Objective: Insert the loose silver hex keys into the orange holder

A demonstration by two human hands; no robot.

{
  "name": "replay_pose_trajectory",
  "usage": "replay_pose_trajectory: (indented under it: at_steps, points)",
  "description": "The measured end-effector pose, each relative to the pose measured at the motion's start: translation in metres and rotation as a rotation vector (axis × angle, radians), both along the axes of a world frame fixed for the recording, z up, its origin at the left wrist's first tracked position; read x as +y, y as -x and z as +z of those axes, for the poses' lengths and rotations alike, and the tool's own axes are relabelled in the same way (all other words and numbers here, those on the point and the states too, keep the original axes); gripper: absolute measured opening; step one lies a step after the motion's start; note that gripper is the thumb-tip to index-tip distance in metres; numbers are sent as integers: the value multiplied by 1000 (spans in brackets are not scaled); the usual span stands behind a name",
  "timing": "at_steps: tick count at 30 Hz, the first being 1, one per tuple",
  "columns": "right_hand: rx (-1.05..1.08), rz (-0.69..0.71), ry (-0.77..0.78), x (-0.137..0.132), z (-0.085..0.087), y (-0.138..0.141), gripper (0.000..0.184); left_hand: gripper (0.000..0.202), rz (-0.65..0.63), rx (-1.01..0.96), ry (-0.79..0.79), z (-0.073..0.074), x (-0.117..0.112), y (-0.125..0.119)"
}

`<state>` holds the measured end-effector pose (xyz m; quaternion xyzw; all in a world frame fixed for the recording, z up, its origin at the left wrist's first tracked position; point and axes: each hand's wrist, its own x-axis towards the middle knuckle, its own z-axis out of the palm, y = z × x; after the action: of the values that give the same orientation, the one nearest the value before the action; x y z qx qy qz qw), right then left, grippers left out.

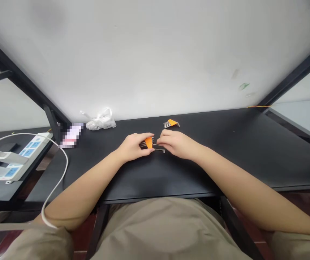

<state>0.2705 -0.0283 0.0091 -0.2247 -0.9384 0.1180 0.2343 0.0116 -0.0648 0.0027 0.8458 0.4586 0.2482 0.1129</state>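
Note:
My left hand point(132, 147) grips an orange hex key holder point(149, 142) between thumb and fingers, low over the black table. Thin metal hex keys stick out of both sides of the holder. One bent hex key point(160, 150) reaches out to the right, its short end turned down. Close by on the right, the fingertips of my right hand point(175, 142) are pinched together at the end of another hex key, mostly hidden by the fingers. Behind my hands lies a second orange holder point(172, 122) with several hex keys in it.
A white plastic bag point(101, 121) sits against the wall at the back left, beside a blurred-out pinkish item point(73, 135). At far left is a white power strip point(26, 155) with plugs. Its white cable point(66, 164) loops over the table by my left forearm.

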Motion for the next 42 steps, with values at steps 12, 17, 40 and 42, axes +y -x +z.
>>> replay_pose_trajectory:
  at_steps: [12,17,40,42]
  points:
    - [221,47,257,-9,-3,21,15,56,-13,-75,21,3,-1,-4]
    - [305,-22,265,-9,-8,25,16,54,15,-130,-2,2,1,-3]
    - [-123,24,259,28,-17,-7,13,56,136,-173,-38,-3,5,1]
    - [-117,29,299,29,-19,-7,14,56,133,-174,-32,-3,5,1]
